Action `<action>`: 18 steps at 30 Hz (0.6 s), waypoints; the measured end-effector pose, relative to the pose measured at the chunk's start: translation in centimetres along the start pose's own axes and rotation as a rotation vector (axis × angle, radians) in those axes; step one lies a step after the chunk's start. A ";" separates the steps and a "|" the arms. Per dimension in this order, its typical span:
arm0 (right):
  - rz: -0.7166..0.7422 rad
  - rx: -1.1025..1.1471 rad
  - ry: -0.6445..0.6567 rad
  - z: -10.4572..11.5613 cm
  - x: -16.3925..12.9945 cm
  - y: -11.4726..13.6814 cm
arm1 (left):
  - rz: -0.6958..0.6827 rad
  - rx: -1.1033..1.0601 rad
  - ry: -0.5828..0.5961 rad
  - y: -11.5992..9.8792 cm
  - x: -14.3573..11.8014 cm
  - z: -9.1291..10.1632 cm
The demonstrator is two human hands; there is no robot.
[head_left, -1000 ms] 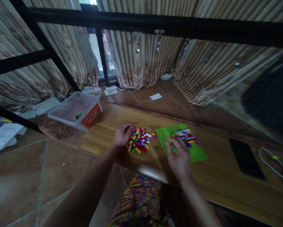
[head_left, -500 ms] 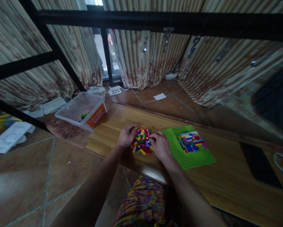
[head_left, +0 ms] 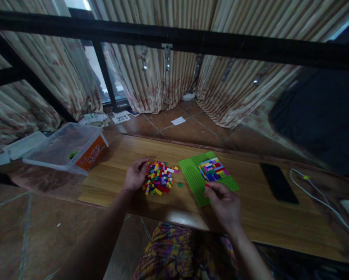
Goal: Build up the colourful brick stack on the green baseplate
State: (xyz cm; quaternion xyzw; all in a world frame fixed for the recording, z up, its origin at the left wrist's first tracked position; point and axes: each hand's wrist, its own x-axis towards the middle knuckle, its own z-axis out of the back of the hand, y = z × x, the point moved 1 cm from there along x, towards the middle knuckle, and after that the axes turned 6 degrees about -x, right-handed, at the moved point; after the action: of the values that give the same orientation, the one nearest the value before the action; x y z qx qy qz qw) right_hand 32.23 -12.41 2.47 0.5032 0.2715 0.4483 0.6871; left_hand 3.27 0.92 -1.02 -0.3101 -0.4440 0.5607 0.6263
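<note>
A loose pile of small coloured building bricks (head_left: 159, 179) lies on the wooden board. My left hand (head_left: 136, 174) rests at the pile's left edge, its fingers loosely bent and apart, with nothing visible in them. Between the thumb and fingertips of my right hand (head_left: 225, 202) is a small red brick (head_left: 207, 185). That hand is over the near part of the green baseplate (head_left: 190, 175). On the plate sits a block of multicoloured bricks (head_left: 213, 169) set side by side, just beyond my right fingertips. One green piece (head_left: 180, 184) lies apart, between pile and plate.
A clear plastic box (head_left: 58, 146) with an orange label stands at the board's left end. To the right lie a black phone-like slab (head_left: 279, 182) and a white cable (head_left: 311, 190). A dark metal frame (head_left: 174, 37) and curtains are behind the board (head_left: 110, 155).
My right hand has moved from the pile to the right, over the green baseplate, with a red brick in its fingers. My left hand stays by the pile. The camera view has turned right.
</note>
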 end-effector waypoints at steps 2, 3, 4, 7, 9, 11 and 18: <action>-0.059 0.029 -0.102 1.7 0.6 -0.9 | 0.008 0.003 -0.005 0.1 0.0 0.0; -0.080 0.047 -0.144 2.3 1.0 -1.2 | 0.011 0.004 -0.008 0.1 0.1 0.0; -0.093 0.060 -0.182 2.8 1.4 -1.5 | 0.014 0.005 -0.008 0.0 0.1 0.0; -0.088 0.066 -0.235 3.4 2.5 -2.2 | 0.011 0.004 -0.001 0.0 0.1 0.1; -0.075 0.055 -0.232 3.4 3.1 -2.6 | 0.004 0.007 0.008 0.0 0.1 0.1; -0.069 0.030 -0.213 3.2 3.4 -3.1 | 0.005 0.013 0.013 0.1 0.2 0.1; -0.004 -0.243 -0.182 3.1 3.7 -3.0 | 0.012 0.004 -0.005 0.2 0.2 0.0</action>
State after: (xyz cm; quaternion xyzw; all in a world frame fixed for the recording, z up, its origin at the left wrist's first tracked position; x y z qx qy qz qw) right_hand 37.51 -10.79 1.00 0.4545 0.1527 0.4291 0.7655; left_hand 3.16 1.12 -1.16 -0.3098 -0.4426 0.5663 0.6225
